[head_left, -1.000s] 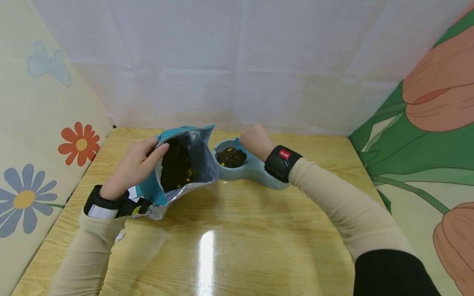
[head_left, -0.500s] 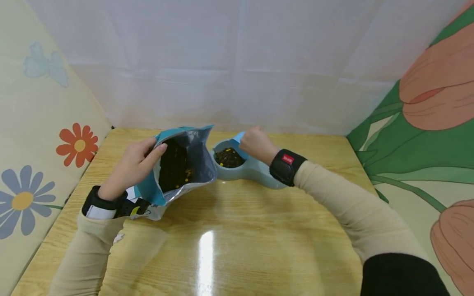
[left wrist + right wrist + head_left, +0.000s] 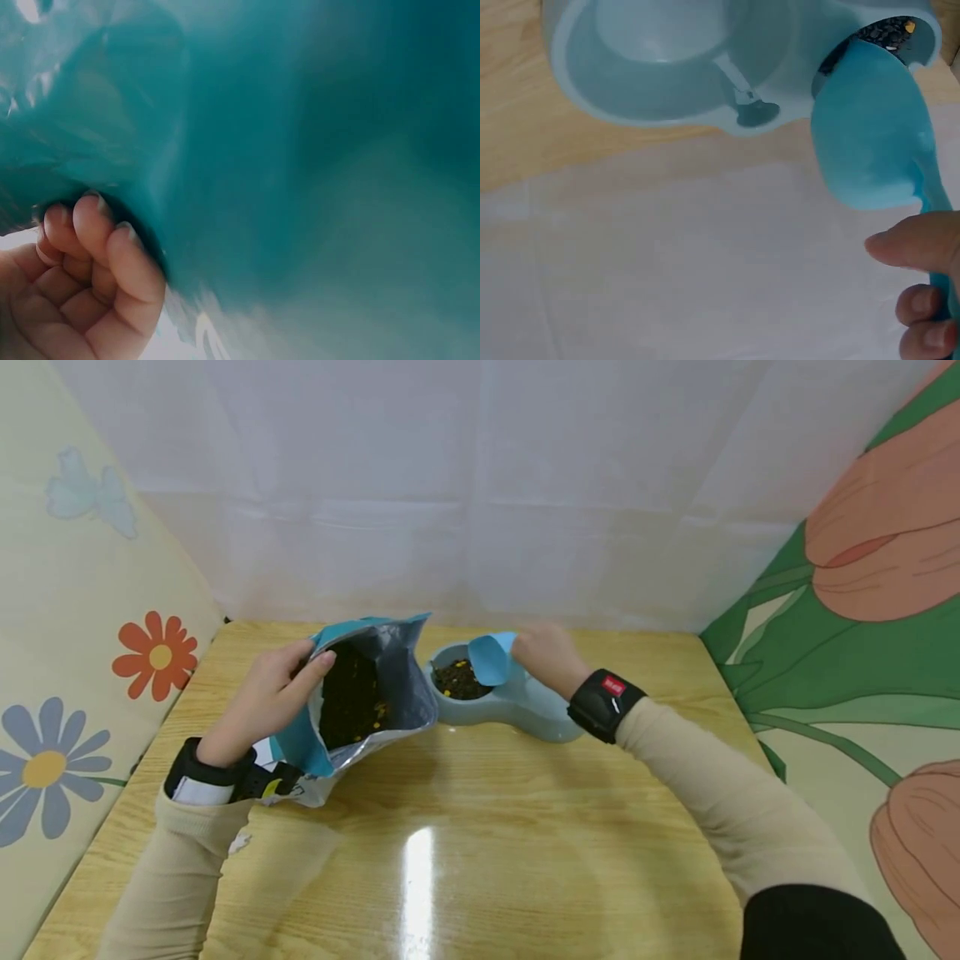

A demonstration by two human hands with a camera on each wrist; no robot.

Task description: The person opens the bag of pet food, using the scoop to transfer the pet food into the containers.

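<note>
My left hand grips the rim of an open teal bag with a silver lining, thumb over the edge. Dark soil-like mix with yellow bits shows inside it. In the left wrist view, curled fingers press against the bag's teal outside. My right hand holds a blue scoop by its handle, its bowl tilted over the left bowl of a pale blue double bowl. That left bowl contains the same dark mix. In the right wrist view, the scoop's rounded underside faces the camera.
The double bowl's other basin shows a smooth bottom in the right wrist view. A small white scrap lies on the wooden table by the left sleeve. A white sheet hangs behind; flowered panels flank both sides.
My right hand has moved to the right and raised the scoop, so its blue bowl shows more plainly over the double bowl. The left hand and bag stay nearly still.
</note>
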